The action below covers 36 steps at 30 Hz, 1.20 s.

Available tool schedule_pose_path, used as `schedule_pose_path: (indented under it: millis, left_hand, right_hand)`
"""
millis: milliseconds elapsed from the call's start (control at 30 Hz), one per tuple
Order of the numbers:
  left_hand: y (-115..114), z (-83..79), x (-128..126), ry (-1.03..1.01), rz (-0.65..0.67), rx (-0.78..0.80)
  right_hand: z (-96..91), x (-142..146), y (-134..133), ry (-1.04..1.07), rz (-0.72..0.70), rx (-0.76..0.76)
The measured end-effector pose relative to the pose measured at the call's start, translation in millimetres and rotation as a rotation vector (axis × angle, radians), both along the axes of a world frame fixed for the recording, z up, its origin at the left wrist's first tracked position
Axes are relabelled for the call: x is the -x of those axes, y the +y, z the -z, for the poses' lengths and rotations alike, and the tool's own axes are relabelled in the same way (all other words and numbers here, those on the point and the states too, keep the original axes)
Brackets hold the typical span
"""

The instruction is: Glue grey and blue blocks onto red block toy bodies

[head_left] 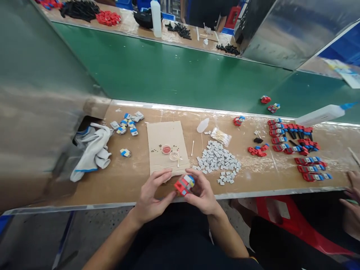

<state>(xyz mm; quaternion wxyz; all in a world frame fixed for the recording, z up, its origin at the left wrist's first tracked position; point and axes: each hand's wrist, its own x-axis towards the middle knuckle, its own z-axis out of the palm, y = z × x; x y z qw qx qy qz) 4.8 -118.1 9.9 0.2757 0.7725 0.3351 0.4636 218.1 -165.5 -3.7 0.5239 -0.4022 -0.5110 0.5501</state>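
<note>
A small red toy part (184, 185) with blue, yellow and grey pieces is held between the thumb and fingers of my right hand (204, 195), just above the table's front edge. My left hand (154, 195) is beside it, thumb and fingers apart, with the thumb tip close to the toy's left side; I cannot tell whether it touches. Beyond my hands lies a cardboard sheet (157, 135) carrying a small dish of red liquid (166, 149) and another little clear dish (173, 156) with a cotton swab (178, 163) by it.
Right of the cardboard are a heap of grey tiles (216, 157), a bag of cotton swabs (221, 137) and rows of red toy parts (306, 161). Leftward lie white-blue-yellow parts (126, 122) and white gloves (94, 150). A person's hand (353, 202) shows at far right.
</note>
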Motion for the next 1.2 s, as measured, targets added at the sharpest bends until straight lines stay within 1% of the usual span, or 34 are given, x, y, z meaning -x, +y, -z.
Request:
schedule_pose_path:
  millis: [67, 133, 200, 233, 333, 400, 467, 500, 533, 600, 700, 767, 867, 900, 933, 967, 1000, 1033, 1067, 1133, 1200]
  left_hand:
    - [1, 4.7, 8, 0.012, -0.099, -0.005]
    - [4, 9.9, 19, 0.035, -0.189, -0.005]
    - [9, 16.6, 31, 0.048, -0.265, -0.008]
    - [12, 20.4, 37, 0.063, -0.3, -0.008]
    - [23, 31.3, 52, 0.142, -0.387, -0.072]
    - [31, 36.7, 62, 0.231, -0.463, -0.178]
    - [39, 39.8, 72, 0.334, -0.572, -0.303]
    - [43, 40.3, 77, 0.386, -0.63, -0.339]
    - [46, 40.2, 81, 0.437, -0.681, -0.347]
    - [50, 39.3, 87, 0.548, -0.743, -0.279]
    - [51, 41.0, 91, 0.669, -0.709, -0.161]
    - [49, 45.2, 93, 0.685, -0.669, -0.126]
    - [45, 49.2, 92, 0.671, -0.629, -0.04]
    - [45, 48.5, 91, 0.651, -0.628, 0.009]
    - [47, 46.7, 90, 0.639, -0.615, 0.049]
    - [49, 44.1, 88, 0.625, -0.606, 0.085]
    - [53, 41.1, 86, 0.614, -0.587, 0.119]
    - [57, 38.1, 84, 0.595, -0.568, 0.145]
    - [61, 35.5, 82, 0.577, -0.552, 0.161]
    - [67, 32.2, 79, 0.579, -0.548, 0.158]
    - [67, 32.4, 79, 0.574, -0.551, 0.142]
  right_hand:
    - [1.9, -21, 8, -0.022, 0.16, -0.047]
    - [3.1, -47, 18, -0.095, 0.405, -0.089]
    - [3.8, -72, 27, -0.236, 0.629, -0.09]
    - [4.2, -83, 30, -0.316, 0.696, -0.079]
    - [5.5, -107, 35, -0.486, 0.77, -0.037]
    - [5.6, -122, 40, -0.584, 0.825, -0.001]
    - [4.6, -140, 51, -0.706, 0.919, 0.054]
    - [3.8, -151, 58, -0.771, 0.968, 0.089]
    - [3.0, -162, 66, -0.833, 1.005, 0.126]
    - [1.3, -183, 81, -0.939, 1.049, 0.197]
    - [-2.2, -198, 91, -1.047, 1.073, 0.25]
    - [-5.7, -193, 87, -1.09, 1.096, 0.234]
    - [-14.3, -168, 71, -1.099, 1.143, 0.15]
    - [-18.8, -157, 66, -1.087, 1.153, 0.091]
    - [-24.3, -144, 62, -1.047, 1.146, -0.057]
    - [-30.9, -131, 60, -1.0, 1.048, -0.208]
    - [-38.3, -118, 60, -0.973, 0.904, -0.343]
    - [-46.2, -104, 62, -0.957, 0.766, -0.468]
    - [-53.8, -90, 65, -0.954, 0.659, -0.567]
    - [-65.4, -66, 76, -0.915, 0.533, -0.709]
    - [-67.6, -48, 88, -0.868, 0.461, -0.767]
